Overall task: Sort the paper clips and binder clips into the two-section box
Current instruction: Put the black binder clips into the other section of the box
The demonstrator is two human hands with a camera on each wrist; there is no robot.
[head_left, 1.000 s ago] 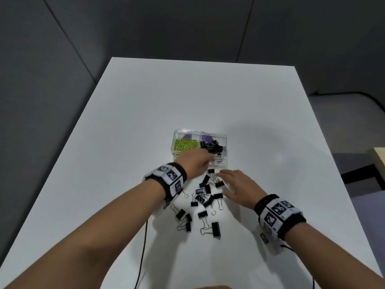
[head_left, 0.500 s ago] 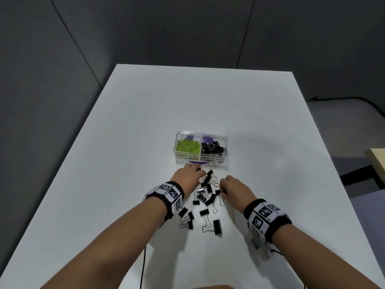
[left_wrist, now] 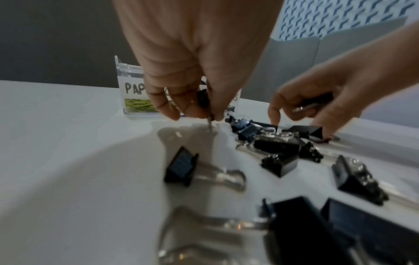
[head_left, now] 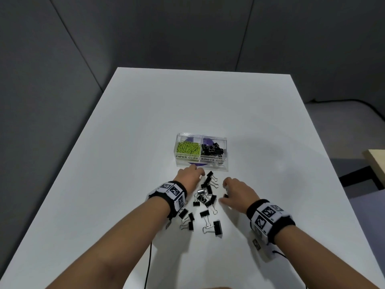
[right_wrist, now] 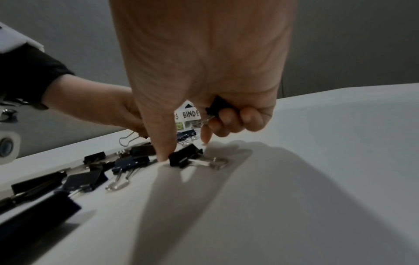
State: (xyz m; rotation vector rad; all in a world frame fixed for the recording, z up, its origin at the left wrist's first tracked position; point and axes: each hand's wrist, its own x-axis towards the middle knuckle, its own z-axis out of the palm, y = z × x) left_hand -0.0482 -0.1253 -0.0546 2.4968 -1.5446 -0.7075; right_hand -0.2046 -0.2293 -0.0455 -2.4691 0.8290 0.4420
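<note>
Already the right hand (right_wrist: 204, 75) curls round one binder clip (right_wrist: 217, 105) while reaching for another (right_wrist: 184, 157) on the table (head_left: 260, 126) — it could drop. Left fingers (left_wrist: 217, 107) pinch a clip (left_wrist: 202, 98) near the box (head_left: 224, 142).

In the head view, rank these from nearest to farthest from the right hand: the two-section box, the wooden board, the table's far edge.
From the right hand:
1. two-section box, just ahead, slightly left.
2. wooden board, off the table at right.
3. table's far edge, straight ahead.

left hand (head_left: 190, 176) pinching, right hand (head_left: 236, 191) curled
</note>
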